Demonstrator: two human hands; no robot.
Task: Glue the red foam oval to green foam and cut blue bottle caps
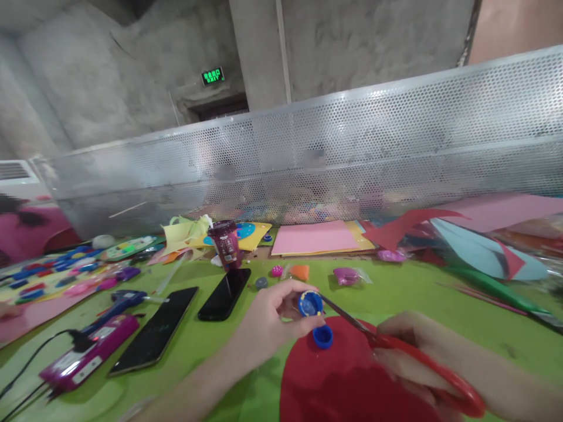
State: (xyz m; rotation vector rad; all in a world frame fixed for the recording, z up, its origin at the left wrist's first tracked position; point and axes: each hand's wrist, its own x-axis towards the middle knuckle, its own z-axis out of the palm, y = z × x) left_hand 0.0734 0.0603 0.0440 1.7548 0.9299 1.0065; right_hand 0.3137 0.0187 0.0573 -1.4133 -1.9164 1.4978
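Observation:
Between the thumb and fingers of my left hand [281,313] is a small blue bottle cap [311,303] with pale specks on its rim, its hollow side facing me. My right hand [417,351] grips red-handled scissors [422,357], closed or nearly so. Their dark blades [345,315] point left, with the tips at the cap's right edge; whether they touch it I cannot tell. Just below, a second blue cap [323,336] lies hollow side up on a round-edged sheet of red paper [334,387]. My right hand hovers over that sheet's right side.
Left of my arm lie two black phones [224,295], a purple power strip [90,354] with cords and a blue glue gun [116,308]. Beyond stand a maroon cup [226,245], pink paper [314,238] and a purple clay packet [347,276]. A perforated metal screen [281,170] borders the table's back.

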